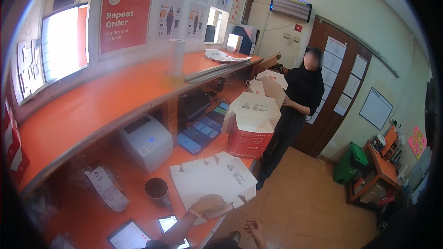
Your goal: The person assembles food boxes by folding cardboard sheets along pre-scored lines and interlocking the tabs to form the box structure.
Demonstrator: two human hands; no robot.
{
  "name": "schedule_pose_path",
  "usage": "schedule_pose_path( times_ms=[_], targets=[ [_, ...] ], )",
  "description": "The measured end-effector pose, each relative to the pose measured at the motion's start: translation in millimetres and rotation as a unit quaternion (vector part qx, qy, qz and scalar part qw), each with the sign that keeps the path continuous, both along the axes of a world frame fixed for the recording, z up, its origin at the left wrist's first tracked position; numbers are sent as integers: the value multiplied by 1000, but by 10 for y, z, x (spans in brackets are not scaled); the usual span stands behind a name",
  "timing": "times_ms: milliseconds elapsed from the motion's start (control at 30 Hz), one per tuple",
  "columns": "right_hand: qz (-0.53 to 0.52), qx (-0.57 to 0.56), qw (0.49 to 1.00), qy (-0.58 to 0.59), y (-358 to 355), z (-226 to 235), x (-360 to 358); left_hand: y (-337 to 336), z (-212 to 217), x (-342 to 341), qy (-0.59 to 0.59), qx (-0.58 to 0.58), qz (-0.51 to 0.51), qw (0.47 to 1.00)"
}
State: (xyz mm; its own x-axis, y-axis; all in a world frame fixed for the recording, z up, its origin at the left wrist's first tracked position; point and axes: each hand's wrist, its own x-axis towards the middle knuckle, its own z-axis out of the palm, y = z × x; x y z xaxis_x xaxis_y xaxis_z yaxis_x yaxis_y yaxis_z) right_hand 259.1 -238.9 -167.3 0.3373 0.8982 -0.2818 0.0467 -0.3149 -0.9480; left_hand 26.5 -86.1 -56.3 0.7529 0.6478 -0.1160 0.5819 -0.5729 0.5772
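A flat, unfolded white cardboard box [203,175] with notched edges and small print lies on the orange counter in front of me. My left hand [212,205], with a band at the wrist, grips it at the near edge; the fingertips are partly hard to make out. My right hand [254,231] hangs past the counter's edge above the floor, fingers loosely bent and apart, holding nothing. Left of the cardboard stands a dark, open-topped cup [157,188]. A lit phone [168,222] and a tablet [129,236] lie beside my left forearm.
A stack of red and white boxes [251,140] stands at the counter's far end. Beyond it, a person in black [300,92] handles an open carton [273,90]. A white label printer [146,142], a printed receipt [107,188] and several phones [200,133] sit under the orange shelf [106,101].
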Motion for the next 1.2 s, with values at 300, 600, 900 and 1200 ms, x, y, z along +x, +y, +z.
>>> schedule_pose_path(
  times_ms=[300,600,900,1200],
  targets=[
    [18,4,1000,-11,19,201,-117,-263,171,22,-41,111,199,973],
    [48,28,998,-11,57,115,-165,-225,114,-48,-98,152,283,942],
    [241,168,950,-104,246,797,-845,-89,-135,-380,-98,104,197,970],
    [326,115,890,-297,477,401,-689,-244,245,-158,-157,142,310,927]
  ],
)
